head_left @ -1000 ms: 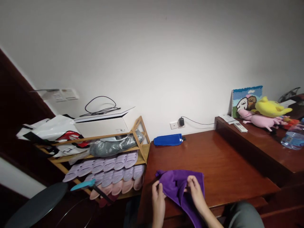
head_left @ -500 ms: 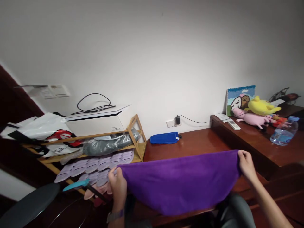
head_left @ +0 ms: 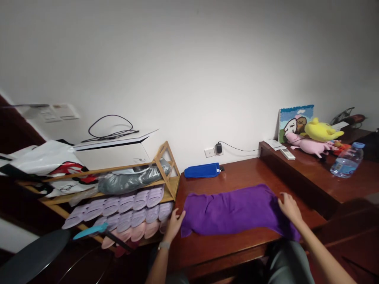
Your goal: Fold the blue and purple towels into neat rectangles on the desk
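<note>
A purple cloth (head_left: 227,213) lies spread lengthwise and a little wrinkled on the brown wooden desk (head_left: 204,248). Its right front corner hangs toward the front edge, close to my knee. Beside the cloth's left end is my left hand (head_left: 174,225), fingers apart and holding nothing, the thumb side close to the fabric. At the opposite end my right hand (head_left: 290,207) hovers by the edge with its fingers loosely parted. Behind the cloth, a folded blue cloth item (head_left: 203,170) rests against the wall.
A wooden rack (head_left: 171,181) at left holds purple and pink slippers (head_left: 127,203), a white box (head_left: 118,156) and bags. On the raised right section are a water bottle (head_left: 348,161), plush toys (head_left: 321,130), a white remote (head_left: 287,154) and a picture (head_left: 296,120). A charger (head_left: 218,148) is plugged into the wall.
The purple cloth, held stretched in the air by both hands before, has come down flat onto the desk. Both hands have let go of its corners and moved closer together.
</note>
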Tool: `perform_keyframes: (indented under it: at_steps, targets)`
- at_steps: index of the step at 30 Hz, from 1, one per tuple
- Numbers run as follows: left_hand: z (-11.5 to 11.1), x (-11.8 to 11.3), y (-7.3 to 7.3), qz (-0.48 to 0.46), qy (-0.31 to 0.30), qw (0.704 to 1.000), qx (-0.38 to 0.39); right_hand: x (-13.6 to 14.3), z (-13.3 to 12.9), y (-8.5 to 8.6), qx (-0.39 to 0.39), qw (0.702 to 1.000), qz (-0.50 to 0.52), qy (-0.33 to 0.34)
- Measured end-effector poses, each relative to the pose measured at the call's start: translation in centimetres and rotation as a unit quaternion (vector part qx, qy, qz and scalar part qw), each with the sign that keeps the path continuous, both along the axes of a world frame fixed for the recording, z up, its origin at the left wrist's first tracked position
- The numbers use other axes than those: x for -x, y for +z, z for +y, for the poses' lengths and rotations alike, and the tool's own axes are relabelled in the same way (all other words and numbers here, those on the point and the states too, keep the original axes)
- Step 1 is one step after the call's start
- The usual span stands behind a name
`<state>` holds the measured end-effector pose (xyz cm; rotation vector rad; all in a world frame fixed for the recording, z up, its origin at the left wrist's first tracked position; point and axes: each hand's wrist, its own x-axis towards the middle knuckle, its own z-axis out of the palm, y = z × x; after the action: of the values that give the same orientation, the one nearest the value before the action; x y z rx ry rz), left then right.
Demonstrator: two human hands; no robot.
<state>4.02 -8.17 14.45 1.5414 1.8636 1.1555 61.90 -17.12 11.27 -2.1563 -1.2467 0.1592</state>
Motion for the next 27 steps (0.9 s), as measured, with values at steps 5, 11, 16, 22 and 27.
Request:
perform_keyframes:
  at_steps: [5, 11, 16, 22, 27]
  targets:
    - [-2.9, 0.4, -6.1, -0.033, -0.04, 0.999, -0.003, 3.3, -5.2, -6.3, 0.011, 0.985, -0.098, 0.144]
    - [-4.6, 2.3, -8.1, -0.086, -0.034, 0.995, -0.045, 1.3, -9.2, -8.6, -0.053, 0.974, -0.134, 0.175]
    - [-6.9, 2.8, -9.2, 0.091, -0.025, 0.99, -0.103, -0.3, -10.8, -9.7, -0.08, 0.969, -0.119, 0.203]
    - [-7.6, 1.7, -7.6, 0.237, -0.135, 0.957, -0.096, -1.8, -11.1, -9.9, -0.047, 0.964, -0.077, 0.25]
    - [-8.3, 2.7, -7.5, 0.252, -0.185, 0.946, -0.08, -3.0, -11.0, -9.1, -0.069, 0.967, -0.084, 0.231]
